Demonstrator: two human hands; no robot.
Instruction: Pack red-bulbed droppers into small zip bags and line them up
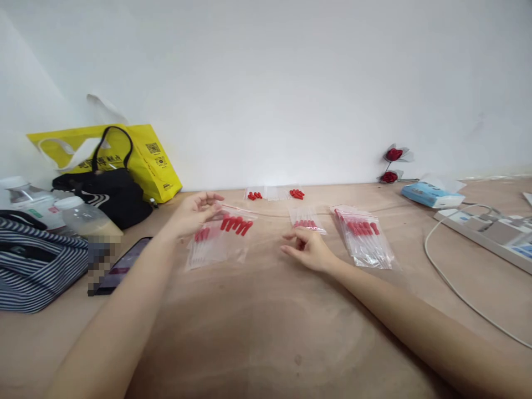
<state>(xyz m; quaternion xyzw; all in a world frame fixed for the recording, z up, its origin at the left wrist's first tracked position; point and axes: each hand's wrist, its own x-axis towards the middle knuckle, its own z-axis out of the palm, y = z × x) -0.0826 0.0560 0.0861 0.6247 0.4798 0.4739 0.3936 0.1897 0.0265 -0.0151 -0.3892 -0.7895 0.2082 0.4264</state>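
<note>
My left hand pinches the upper corner of a clear zip bag. Red rubber bulbs show inside that bag. Under and beside my left wrist lies a set of clear droppers with red bulbs, partly covered by the bag. My right hand rests near the table with thumb and fingers apart, nothing visible between them. Just beyond its fingers is a small bag of red-bulbed droppers. To its right lies a stack of filled zip bags.
Loose red bulbs and flat clear bags lie by the wall. On the left are a yellow bag, bottles, a phone and a striped pouch. Tissues, a power strip and a cable occupy the right.
</note>
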